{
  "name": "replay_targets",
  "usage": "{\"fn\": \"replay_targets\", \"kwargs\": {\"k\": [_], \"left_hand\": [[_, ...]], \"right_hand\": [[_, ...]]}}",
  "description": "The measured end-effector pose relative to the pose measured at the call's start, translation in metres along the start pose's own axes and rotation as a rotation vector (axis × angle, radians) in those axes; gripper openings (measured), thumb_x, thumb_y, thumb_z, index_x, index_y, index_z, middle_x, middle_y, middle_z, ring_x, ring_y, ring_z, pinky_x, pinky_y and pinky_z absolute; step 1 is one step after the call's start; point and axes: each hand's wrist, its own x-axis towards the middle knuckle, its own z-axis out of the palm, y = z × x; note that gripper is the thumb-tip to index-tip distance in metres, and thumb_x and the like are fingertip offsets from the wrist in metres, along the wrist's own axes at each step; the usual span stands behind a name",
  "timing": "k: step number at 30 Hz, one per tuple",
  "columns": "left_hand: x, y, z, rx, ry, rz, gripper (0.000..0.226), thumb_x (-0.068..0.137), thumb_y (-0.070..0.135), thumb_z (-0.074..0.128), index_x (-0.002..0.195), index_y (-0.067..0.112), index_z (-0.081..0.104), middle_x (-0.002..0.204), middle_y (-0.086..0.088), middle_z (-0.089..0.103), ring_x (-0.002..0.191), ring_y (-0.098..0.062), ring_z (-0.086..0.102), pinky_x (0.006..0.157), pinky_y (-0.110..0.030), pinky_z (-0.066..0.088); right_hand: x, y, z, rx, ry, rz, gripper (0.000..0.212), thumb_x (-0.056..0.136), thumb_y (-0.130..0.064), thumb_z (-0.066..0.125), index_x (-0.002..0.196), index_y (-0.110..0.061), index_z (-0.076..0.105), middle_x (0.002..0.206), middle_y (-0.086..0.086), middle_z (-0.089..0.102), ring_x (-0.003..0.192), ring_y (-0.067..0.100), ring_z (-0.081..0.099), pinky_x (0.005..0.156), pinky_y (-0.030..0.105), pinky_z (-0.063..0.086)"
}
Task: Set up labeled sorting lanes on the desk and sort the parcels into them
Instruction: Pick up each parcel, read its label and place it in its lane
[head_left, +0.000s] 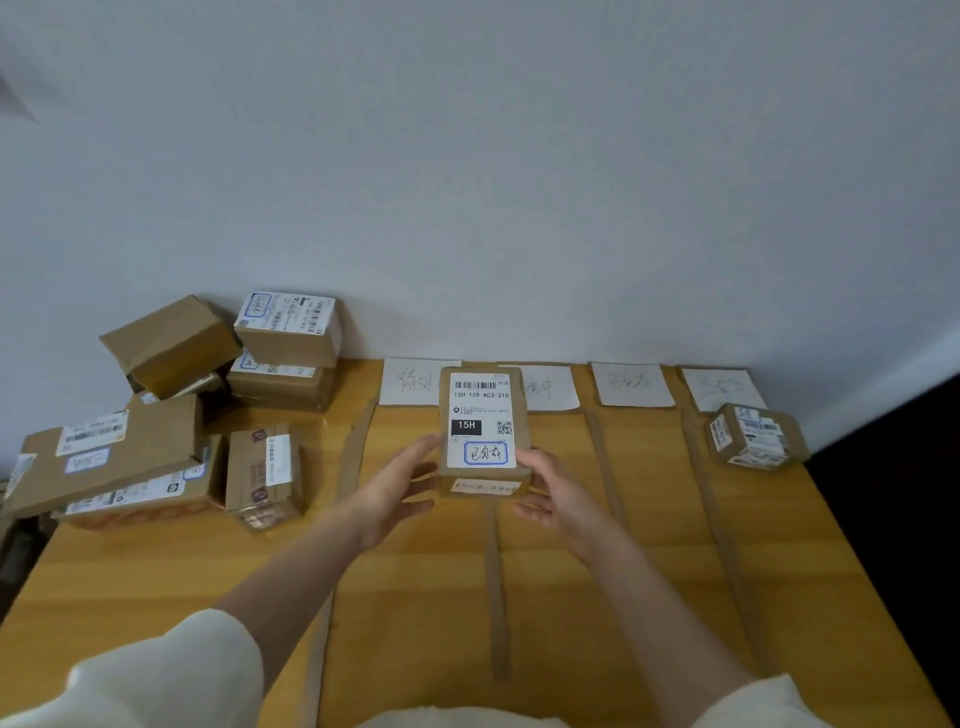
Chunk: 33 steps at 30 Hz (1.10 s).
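Observation:
I hold a brown parcel (483, 431) with a white shipping label above the middle of the wooden desk (156, 571). My left hand (400, 483) grips its left side and my right hand (550, 493) grips its right side and underside. Brown tape strips (496, 582) divide the desk into lanes. Handwritten white paper labels lie at the lanes' far ends: one (410, 382) partly hidden behind the parcel, a second (550, 387), a third (631, 384) and a fourth (722, 388). A small taped parcel (753, 436) sits in the rightmost lane.
A pile of several cardboard parcels (171, 410) fills the desk's far left corner, some stacked against the grey wall (467, 182). The desk's right edge drops into a dark area (893, 519).

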Motion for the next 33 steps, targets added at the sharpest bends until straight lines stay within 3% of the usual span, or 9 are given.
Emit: {"fn": "replay_targets", "kwargs": {"k": [5, 10, 14, 19, 22, 25, 27, 29, 33], "left_hand": [[0.016, -0.010, 0.014, 0.102, 0.164, -0.093, 0.048, 0.092, 0.043, 0.055, 0.131, 0.015, 0.050, 0.128, -0.006, 0.058, 0.112, -0.022, 0.058, 0.089, -0.036, 0.051], [0.030, -0.018, 0.029, 0.211, 0.169, -0.138, 0.034, 0.095, 0.033, 0.054, 0.122, 0.012, 0.056, 0.122, -0.006, 0.061, 0.107, -0.022, 0.060, 0.090, -0.036, 0.050], [0.041, -0.025, 0.044, 0.317, 0.165, -0.142, 0.042, 0.096, 0.034, 0.052, 0.130, 0.009, 0.054, 0.125, -0.008, 0.058, 0.113, -0.025, 0.056, 0.096, -0.039, 0.047], [0.051, -0.040, 0.058, 0.488, 0.197, -0.201, 0.042, 0.096, 0.030, 0.054, 0.132, 0.008, 0.055, 0.137, -0.013, 0.051, 0.127, -0.032, 0.047, 0.102, -0.039, 0.039], [0.054, -0.052, 0.059, 0.531, 0.202, -0.265, 0.046, 0.095, 0.031, 0.056, 0.135, 0.006, 0.052, 0.141, -0.014, 0.048, 0.130, -0.031, 0.045, 0.102, -0.037, 0.039], [0.056, -0.059, 0.059, 0.584, 0.184, -0.311, 0.051, 0.096, 0.032, 0.054, 0.139, 0.006, 0.048, 0.146, -0.014, 0.043, 0.135, -0.030, 0.040, 0.107, -0.036, 0.036], [0.058, -0.062, 0.059, 0.604, 0.165, -0.323, 0.054, 0.096, 0.033, 0.054, 0.141, 0.006, 0.045, 0.148, -0.014, 0.041, 0.136, -0.030, 0.039, 0.108, -0.036, 0.034], [0.058, -0.065, 0.060, 0.620, 0.141, -0.335, 0.056, 0.096, 0.034, 0.054, 0.142, 0.006, 0.043, 0.149, -0.013, 0.039, 0.137, -0.030, 0.038, 0.109, -0.035, 0.033], [0.058, -0.069, 0.064, 0.649, 0.109, -0.344, 0.057, 0.096, 0.034, 0.053, 0.144, 0.007, 0.040, 0.151, -0.012, 0.036, 0.138, -0.029, 0.035, 0.110, -0.034, 0.031]], "right_hand": [[0.002, 0.018, -0.055, 0.136, 0.172, 0.069, 0.035, 0.083, -0.045, 0.067, 0.108, -0.021, 0.068, 0.104, 0.005, 0.073, 0.101, 0.021, 0.066, 0.094, 0.038, 0.053], [0.010, 0.029, -0.126, 0.223, 0.453, 0.109, 0.031, 0.084, -0.041, 0.062, 0.104, -0.018, 0.068, 0.098, 0.004, 0.071, 0.090, 0.018, 0.063, 0.081, 0.032, 0.049], [0.018, 0.029, -0.169, 0.261, 0.555, 0.127, 0.020, 0.086, -0.036, 0.058, 0.095, -0.019, 0.065, 0.094, 0.003, 0.068, 0.082, 0.016, 0.062, 0.067, 0.025, 0.048], [0.041, 0.035, -0.200, 0.216, 0.548, 0.143, 0.035, 0.084, -0.033, 0.059, 0.113, -0.014, 0.063, 0.108, 0.008, 0.067, 0.101, 0.023, 0.064, 0.088, 0.035, 0.054], [0.052, 0.034, -0.209, 0.215, 0.559, 0.150, 0.031, 0.087, -0.028, 0.055, 0.112, -0.011, 0.061, 0.106, 0.010, 0.067, 0.098, 0.023, 0.064, 0.094, 0.039, 0.053], [0.063, 0.032, -0.217, 0.209, 0.655, 0.134, 0.023, 0.092, -0.021, 0.053, 0.110, -0.009, 0.063, 0.101, 0.010, 0.070, 0.084, 0.020, 0.066, 0.074, 0.030, 0.056], [0.066, 0.032, -0.221, 0.163, 0.742, 0.121, 0.023, 0.096, -0.019, 0.053, 0.116, -0.010, 0.062, 0.101, 0.008, 0.068, 0.083, 0.019, 0.064, 0.060, 0.023, 0.049], [0.067, 0.032, -0.223, 0.122, 0.778, 0.108, 0.030, 0.095, -0.015, 0.056, 0.125, -0.010, 0.059, 0.106, 0.009, 0.065, 0.089, 0.020, 0.062, 0.064, 0.023, 0.049], [0.070, 0.035, -0.224, 0.101, 0.789, 0.133, 0.041, 0.094, -0.015, 0.062, 0.134, -0.010, 0.054, 0.124, 0.011, 0.063, 0.109, 0.028, 0.061, 0.086, 0.031, 0.050]]}}
